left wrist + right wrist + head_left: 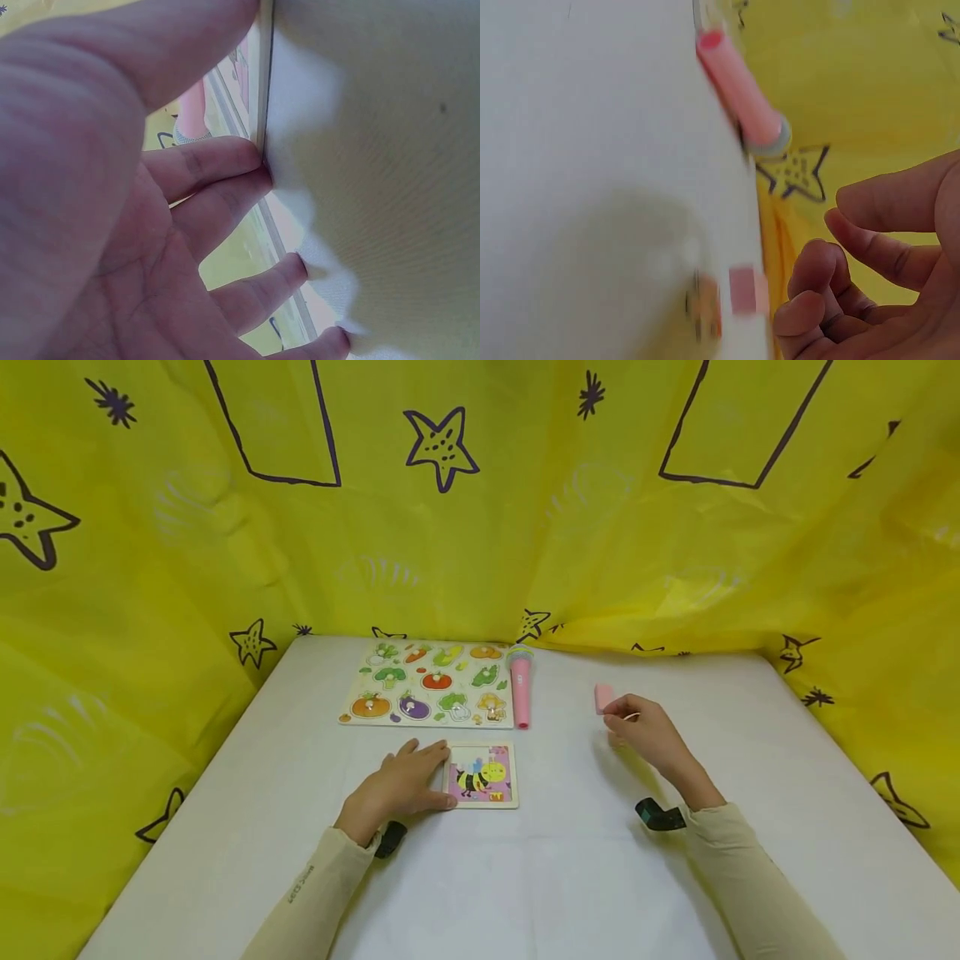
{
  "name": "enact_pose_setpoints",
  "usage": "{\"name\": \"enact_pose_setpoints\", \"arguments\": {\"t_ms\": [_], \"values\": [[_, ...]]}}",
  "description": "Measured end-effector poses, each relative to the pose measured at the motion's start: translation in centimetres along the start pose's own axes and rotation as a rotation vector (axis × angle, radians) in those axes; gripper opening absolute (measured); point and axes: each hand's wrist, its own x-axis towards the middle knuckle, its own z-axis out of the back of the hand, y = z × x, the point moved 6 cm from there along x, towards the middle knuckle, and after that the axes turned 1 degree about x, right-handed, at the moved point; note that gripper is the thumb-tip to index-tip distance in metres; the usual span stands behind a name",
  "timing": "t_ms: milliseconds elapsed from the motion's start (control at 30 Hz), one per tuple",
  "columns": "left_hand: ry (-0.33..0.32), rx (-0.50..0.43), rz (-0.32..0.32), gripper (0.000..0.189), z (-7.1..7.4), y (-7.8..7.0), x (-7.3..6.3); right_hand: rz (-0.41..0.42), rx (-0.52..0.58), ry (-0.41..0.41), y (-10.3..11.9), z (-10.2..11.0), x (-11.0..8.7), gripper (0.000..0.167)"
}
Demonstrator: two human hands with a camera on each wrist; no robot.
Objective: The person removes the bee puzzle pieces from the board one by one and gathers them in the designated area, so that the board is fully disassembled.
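Note:
A small framed bee puzzle (480, 775) lies flat on the white table. My left hand (397, 782) rests at its left side, fingers fairly straight. The thumb touches the lower left corner and the forefinger the upper left. In the left wrist view the forefinger tip meets the puzzle frame's edge (260, 75), while the other fingertips reach the table. My right hand (647, 735) hovers beside a pink block (603, 698), fingers loosely curled. Nothing shows between thumb and fingers in the right wrist view. A small blurred orange-tan piece (706, 306) lies near the pink block there.
Behind the bee puzzle lies a vegetable peg board (405, 681). A pink toy microphone (521, 693) lies along its right edge. Yellow cloth (480, 552) with drawn stars hangs around the back and sides of the white table (480, 893).

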Motion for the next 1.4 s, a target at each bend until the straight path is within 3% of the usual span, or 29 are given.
{"name": "enact_pose_setpoints", "arguments": {"t_ms": [400,733,967,1400], "values": [[-0.018,-0.003,-0.001,0.077,-0.1,0.2,0.0,0.107,0.016,0.123,5.5,-7.8,1.1,0.019],[-0.004,-0.005,0.033,0.078,0.1,0.2,0.2,0.205,-0.067,0.253,6.5,-12.5,1.3,0.009],[-0.001,0.001,0.034,0.078,0.0,0.1,0.3,0.268,-0.105,0.341,6.9,-14.3,1.0,0.011],[-0.001,-0.015,0.02,0.079,0.0,0.3,0.2,0.277,-0.166,0.332,7.1,-15.1,0.9,0.014]]}}
